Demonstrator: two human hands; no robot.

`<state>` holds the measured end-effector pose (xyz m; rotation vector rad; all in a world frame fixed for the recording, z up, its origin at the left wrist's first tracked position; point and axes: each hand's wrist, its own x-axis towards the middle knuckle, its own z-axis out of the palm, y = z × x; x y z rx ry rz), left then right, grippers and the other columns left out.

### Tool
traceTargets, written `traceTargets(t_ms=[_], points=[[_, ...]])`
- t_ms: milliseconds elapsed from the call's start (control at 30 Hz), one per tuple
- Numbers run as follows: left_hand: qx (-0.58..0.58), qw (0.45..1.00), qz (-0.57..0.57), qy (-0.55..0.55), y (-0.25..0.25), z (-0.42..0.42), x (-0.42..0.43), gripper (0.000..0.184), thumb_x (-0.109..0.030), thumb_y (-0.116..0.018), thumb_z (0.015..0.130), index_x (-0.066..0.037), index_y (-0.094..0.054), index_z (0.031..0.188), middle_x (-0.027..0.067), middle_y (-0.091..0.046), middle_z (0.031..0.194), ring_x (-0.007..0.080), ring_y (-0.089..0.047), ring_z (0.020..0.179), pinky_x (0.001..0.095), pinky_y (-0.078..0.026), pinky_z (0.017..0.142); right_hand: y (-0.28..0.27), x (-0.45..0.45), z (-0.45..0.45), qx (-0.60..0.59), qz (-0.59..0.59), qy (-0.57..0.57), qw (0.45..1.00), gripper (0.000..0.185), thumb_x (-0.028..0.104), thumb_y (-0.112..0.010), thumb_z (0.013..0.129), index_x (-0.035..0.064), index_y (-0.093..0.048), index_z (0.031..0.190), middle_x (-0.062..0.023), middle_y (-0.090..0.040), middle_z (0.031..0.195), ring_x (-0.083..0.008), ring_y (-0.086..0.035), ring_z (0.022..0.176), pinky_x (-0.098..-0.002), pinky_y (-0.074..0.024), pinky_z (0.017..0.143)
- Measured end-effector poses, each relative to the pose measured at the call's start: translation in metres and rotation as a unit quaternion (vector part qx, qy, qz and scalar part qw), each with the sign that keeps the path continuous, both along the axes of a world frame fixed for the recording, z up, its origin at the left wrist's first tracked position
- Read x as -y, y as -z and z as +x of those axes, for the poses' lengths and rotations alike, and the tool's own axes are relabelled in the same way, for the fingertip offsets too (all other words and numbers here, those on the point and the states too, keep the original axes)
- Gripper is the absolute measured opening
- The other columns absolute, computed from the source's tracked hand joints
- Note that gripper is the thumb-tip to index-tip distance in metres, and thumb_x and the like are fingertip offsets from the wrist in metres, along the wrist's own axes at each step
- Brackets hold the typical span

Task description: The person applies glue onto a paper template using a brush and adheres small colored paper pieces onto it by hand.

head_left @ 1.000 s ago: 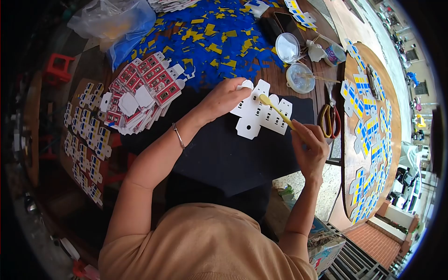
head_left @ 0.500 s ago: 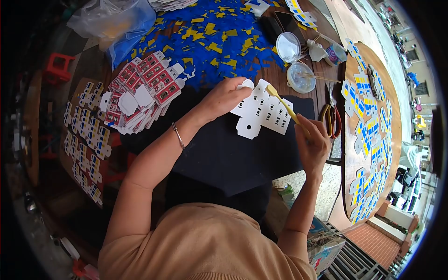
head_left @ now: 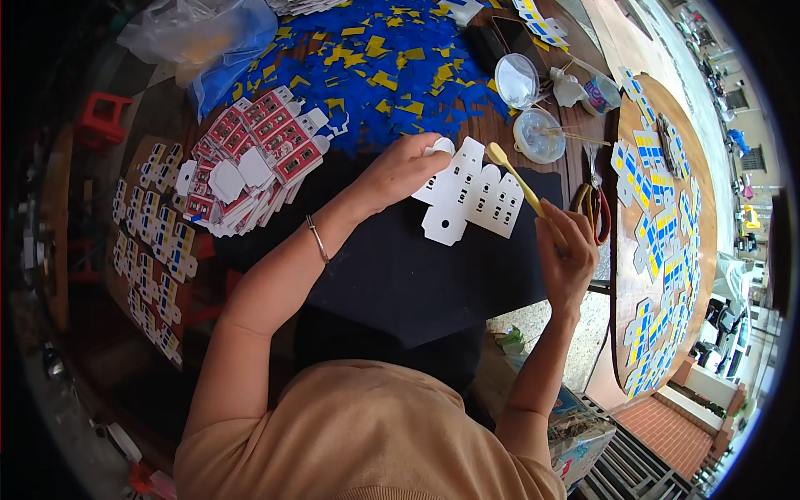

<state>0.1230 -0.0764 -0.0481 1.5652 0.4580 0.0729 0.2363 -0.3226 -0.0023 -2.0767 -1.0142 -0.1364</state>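
In the head view, the white card cutout [head_left: 454, 200] lies on the black cloth [head_left: 392, 292], between the two hands. Its upper left edge is at the left hand [head_left: 400, 173], and the rest spreads out rightward and downward from the fingertips. The right hand [head_left: 568, 250] is apart from it, to its lower right.

The left hand is nearly closed, with the thumb over the edge of the card and the fingers curled; how the fingers sit under it cannot be told. The right hand is closed around the handle of the yellow brush [head_left: 518, 180], which slants up and left. The brush head is just beside the flaps on the card's upper right; whether it touches them cannot be told.

There is one cutout at the hands, one brush, and one pair of scissors [head_left: 593, 204] with red and yellow handles, to the right of the cloth. Beyond the scissors are two round clear containers [head_left: 538, 137] and one patterned cup [head_left: 600, 94]. One heap of red-printed cards [head_left: 258, 162] lies to the left, too overlapped to count. The blue and yellow scraps [head_left: 375, 92] at the far side and the blue-and-yellow cutouts [head_left: 667, 242] on the right-hand table [head_left: 707, 208] are also too many to count.
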Motion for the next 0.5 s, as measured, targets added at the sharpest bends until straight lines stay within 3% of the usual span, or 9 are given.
traceTargets(t_ms=[500], points=[[-0.002,1.0,0.003,0.003,-0.0041,-0.0005,-0.0001,0.024,-0.02,-0.055,0.095,0.0,-0.064,0.104,-0.0012,-0.063,0.088,0.0044,-0.057,0.082,0.0244,-0.047,0.072,-0.0009,-0.0007,0.0008,0.05,-0.03,-0.009,0.998,0.028,0.0,-0.073,0.081,0.0093,-0.075,0.107,-0.0059,-0.068,0.09,-0.0127,-0.063,0.067,-0.026,-0.0503,0.058]])
